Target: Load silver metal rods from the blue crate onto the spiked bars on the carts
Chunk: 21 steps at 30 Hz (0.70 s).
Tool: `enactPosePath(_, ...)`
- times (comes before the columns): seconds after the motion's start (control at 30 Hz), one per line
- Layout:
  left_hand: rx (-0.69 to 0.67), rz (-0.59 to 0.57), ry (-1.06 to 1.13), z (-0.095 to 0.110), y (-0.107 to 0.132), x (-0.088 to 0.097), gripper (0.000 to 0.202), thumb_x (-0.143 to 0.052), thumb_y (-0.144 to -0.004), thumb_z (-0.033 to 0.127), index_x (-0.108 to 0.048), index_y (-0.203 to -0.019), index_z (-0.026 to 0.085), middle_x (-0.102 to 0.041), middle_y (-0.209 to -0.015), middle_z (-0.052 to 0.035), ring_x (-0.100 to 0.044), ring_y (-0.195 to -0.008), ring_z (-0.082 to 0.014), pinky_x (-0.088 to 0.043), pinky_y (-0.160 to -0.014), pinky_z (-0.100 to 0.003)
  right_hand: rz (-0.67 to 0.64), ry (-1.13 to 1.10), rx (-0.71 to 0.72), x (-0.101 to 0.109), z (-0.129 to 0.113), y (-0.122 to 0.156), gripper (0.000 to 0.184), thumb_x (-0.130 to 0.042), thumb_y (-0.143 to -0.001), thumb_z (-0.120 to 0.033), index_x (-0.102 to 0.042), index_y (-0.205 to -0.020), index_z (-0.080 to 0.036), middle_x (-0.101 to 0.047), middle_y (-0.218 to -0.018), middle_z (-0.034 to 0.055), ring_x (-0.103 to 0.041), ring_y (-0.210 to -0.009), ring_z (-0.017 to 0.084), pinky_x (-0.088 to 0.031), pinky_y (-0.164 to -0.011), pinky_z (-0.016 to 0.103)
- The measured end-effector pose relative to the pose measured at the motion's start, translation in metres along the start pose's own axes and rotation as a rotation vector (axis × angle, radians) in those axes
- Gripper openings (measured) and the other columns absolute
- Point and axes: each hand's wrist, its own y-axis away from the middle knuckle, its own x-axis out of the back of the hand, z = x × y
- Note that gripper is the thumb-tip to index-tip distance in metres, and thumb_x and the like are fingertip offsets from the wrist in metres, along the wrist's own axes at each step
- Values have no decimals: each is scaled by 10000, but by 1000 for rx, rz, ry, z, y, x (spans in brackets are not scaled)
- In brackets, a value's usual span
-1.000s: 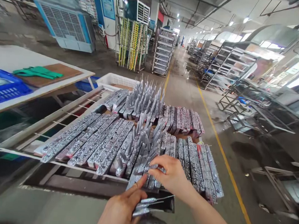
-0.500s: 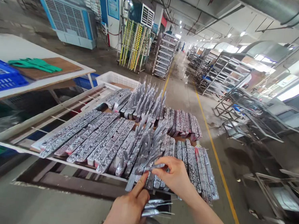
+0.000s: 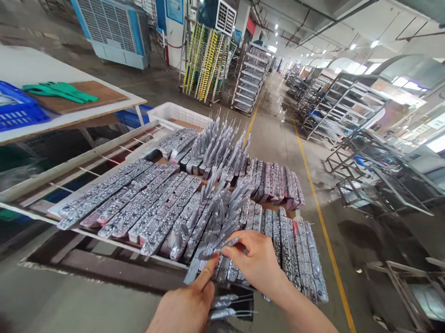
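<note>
My right hand (image 3: 256,259) pinches a slim silver-grey piece (image 3: 230,243) between thumb and fingers, low over the near end of a speckled foam-like bar (image 3: 192,271). The index finger of my left hand (image 3: 186,305) stretches to the same spot, its tip close to my right thumb. Its other fingers are curled around several silver-grey pieces with thin wire ends (image 3: 224,313), which stick out to the right. More such pieces (image 3: 220,206) stand upright in the bars just beyond my hands. My left palm is hidden.
Speckled bars (image 3: 167,208) lie in two rows on a metal rack (image 3: 33,182). Behind them is a white basket (image 3: 180,114). On the left, a table (image 3: 10,63) holds green gloves (image 3: 61,91) and a blue basket (image 3: 11,108). Shelf trolleys (image 3: 250,78) stand farther off.
The view has shifted slightly, moving the surroundings a little to the right. My right hand has drawn slightly left with the silver-grey piece, and its thumb now sits nearer my left index fingertip.
</note>
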Motion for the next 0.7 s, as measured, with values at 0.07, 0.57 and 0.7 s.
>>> enactPosePath(0.07, 13, -15, -12, 3, 0, 3, 386, -346, -661, 39, -602, -911, 184, -220, -1425, -104, -664, -645, -278, -509, -542, -445, 43, -47, -14, 9, -8, 0, 99, -611, -734, -277, -637, -687, -193, -652, -659, -11, -575, -592, 113, -413, -578, 202)
enactPosePath(0.57, 51, 484, 1395, 7, 16, -20, 282, -602, -673, 413, -621, -836, 183, -641, -670, -17, -550, -569, -141, -433, -553, -229, -174, -619, -259, 34, -8, 54, 156, -611, -702, -305, -613, -701, -149, -526, -596, -23, -455, -555, 86, -372, -521, 174)
enactPosePath(0.7, 22, 448, 1697, 16, 11, -32, 453, -770, -423, 452, -633, -757, 177, -615, -635, 11, -532, -608, -134, -417, -610, -236, -294, -635, -246, 13, -31, 66, 152, -636, -671, -292, -608, -627, -150, -479, -563, -48, -436, -542, 69, -344, -494, 145)
